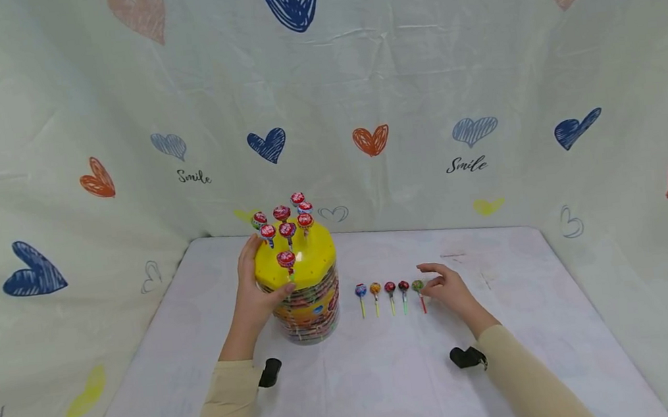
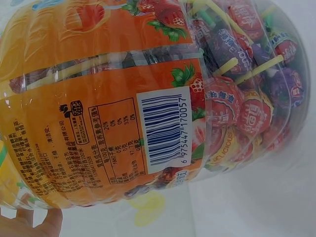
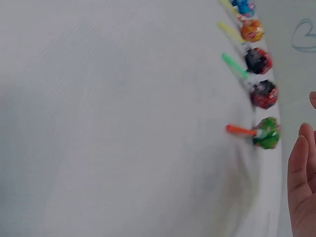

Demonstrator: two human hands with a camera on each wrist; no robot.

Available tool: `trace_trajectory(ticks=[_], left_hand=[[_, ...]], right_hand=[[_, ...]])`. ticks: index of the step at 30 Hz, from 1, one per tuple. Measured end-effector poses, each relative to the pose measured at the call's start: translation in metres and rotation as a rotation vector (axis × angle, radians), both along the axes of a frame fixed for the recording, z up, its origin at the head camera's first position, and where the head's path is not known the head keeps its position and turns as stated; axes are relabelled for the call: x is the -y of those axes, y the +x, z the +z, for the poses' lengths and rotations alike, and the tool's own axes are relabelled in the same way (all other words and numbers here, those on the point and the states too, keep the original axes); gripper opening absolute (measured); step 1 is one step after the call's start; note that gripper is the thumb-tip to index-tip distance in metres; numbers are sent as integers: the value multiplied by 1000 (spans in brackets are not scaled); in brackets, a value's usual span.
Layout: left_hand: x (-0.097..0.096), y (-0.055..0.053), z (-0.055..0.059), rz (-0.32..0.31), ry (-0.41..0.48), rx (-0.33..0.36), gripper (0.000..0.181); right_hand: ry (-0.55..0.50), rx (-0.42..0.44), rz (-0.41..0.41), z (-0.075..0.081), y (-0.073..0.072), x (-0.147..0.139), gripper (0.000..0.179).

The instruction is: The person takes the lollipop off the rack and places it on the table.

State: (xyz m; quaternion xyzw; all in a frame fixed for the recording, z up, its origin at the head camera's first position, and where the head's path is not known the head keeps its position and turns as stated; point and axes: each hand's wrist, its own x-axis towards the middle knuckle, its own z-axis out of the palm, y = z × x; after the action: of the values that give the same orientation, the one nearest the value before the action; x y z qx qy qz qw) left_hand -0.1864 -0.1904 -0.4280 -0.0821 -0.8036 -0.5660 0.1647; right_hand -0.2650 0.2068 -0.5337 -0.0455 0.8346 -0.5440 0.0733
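A clear plastic jar [image 1: 309, 316] full of wrapped lollipops stands upright on the left of the table. Several lollipops [image 1: 286, 260] stick up from its yellow lid [image 1: 319, 264]. My left hand [image 1: 257, 288] holds the jar by its upper left side, thumb in front. Close by in the left wrist view is the jar's orange label with a barcode [image 2: 165, 129]. My right hand [image 1: 449, 290] hovers at the right end of a lollipop row, fingers apart, beside a green lollipop [image 3: 267, 133] with a red stick. Whether it touches that lollipop, I cannot tell.
To the left of the green lollipop, others lie in line: a blue one [image 1: 361, 290], an orange one [image 1: 375, 288] and two dark red ones [image 1: 390, 287]. The white table [image 1: 378, 394] backs onto a curtain [image 1: 406, 78] printed with hearts.
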Motion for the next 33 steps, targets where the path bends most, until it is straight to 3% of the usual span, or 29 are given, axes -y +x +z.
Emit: trace_trajectory(ticks=[5, 7, 12, 19, 33], left_hand=[[0, 1, 0, -6, 1, 4, 97], [-3, 5, 9, -13, 6, 22, 97], [-11, 16, 29, -23, 15, 51, 95], [0, 0, 2, -1, -1, 33, 99], [0, -1, -2, -2, 4, -8, 97]], right_hand=[[-127, -70, 83, 29, 5, 17, 50], [-177, -61, 117, 47, 12, 28, 49], [-298, -84, 196, 74, 23, 53, 49], [-372, -177, 324, 95, 34, 89, 47], [-443, -360, 448, 136, 46, 143, 41]])
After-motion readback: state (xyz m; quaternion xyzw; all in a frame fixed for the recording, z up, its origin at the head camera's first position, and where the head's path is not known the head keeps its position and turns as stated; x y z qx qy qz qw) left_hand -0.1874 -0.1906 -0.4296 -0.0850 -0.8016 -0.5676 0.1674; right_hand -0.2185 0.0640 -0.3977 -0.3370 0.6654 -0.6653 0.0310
